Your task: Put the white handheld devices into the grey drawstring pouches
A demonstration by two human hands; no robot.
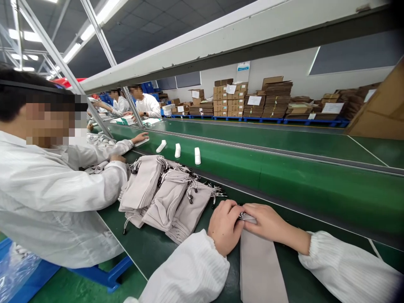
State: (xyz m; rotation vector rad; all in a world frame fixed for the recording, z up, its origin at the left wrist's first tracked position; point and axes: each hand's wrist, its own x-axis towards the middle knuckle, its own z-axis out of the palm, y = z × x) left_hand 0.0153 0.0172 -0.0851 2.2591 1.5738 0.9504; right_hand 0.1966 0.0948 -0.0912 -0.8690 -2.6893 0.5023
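Observation:
A long grey-beige drawstring pouch (260, 269) lies on the dark green tabletop in front of me, running toward the lower edge of the view. At its gathered far end, my left hand (225, 225) is closed around the bunched cloth. My right hand (265, 221) grips the same end from the other side, thumb and fingers pressed on the fabric. A bit of the bunched top and its cord shows between the two hands. To the left of my hands rests a heap of similar drawstring pouches (167, 193), stacked flat, with cords and black toggles at their far ends.
Three small white objects (178, 150) sit on the green conveyor belt (284, 181) beyond the table. A co-worker in a white coat (57, 176) works close on my left. A white beam (221, 46) crosses overhead. Stacked cardboard boxes (227, 101) stand along the far wall.

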